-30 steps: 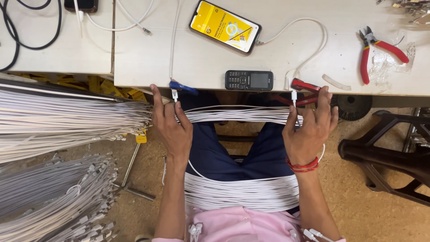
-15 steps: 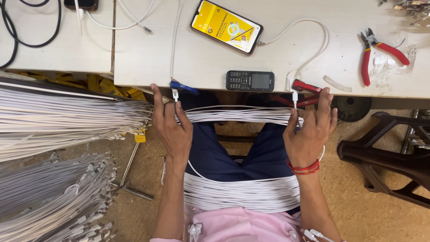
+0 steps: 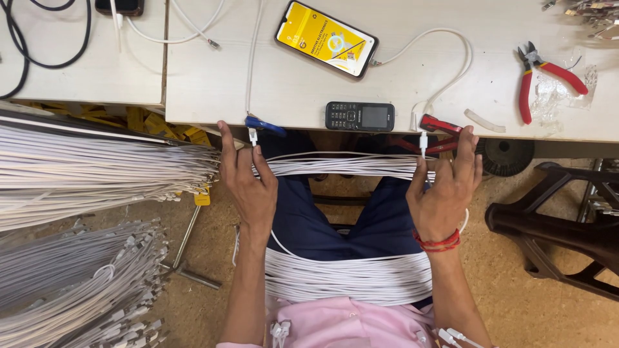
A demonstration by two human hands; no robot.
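Seen from above, thick sheaves of white cables [image 3: 97, 174] lie stacked at far left, with a second heap of grey-white leads [image 3: 77, 283] below them on the floor. On the pale table [image 3: 213, 84] above, a black cord [image 3: 32, 58] loops at the left edge.

The person's left hand [image 3: 248, 183] is raised with fingers spread, a band of white cables [image 3: 342, 165] running across its fingers; a small white plug [image 3: 253, 135] hangs from a lead at the table's edge just above that hand, beside a blue clip [image 3: 263, 125]. The band stretches taut between the two hands, which are held well apart. A second, wider band of white cables [image 3: 348, 277] crosses the person's lap lower down.

On the table sit a yellow-screened smartphone [image 3: 326, 39] and a small black keypad phone [image 3: 360, 116]. The right hand [image 3: 445, 193], a red thread bracelet [image 3: 438, 241] at its wrist, has its fingers loosely curled around the band's other end, just under a white connector [image 3: 423, 138]. Red-handled cutters [image 3: 545, 77] lie at far right.
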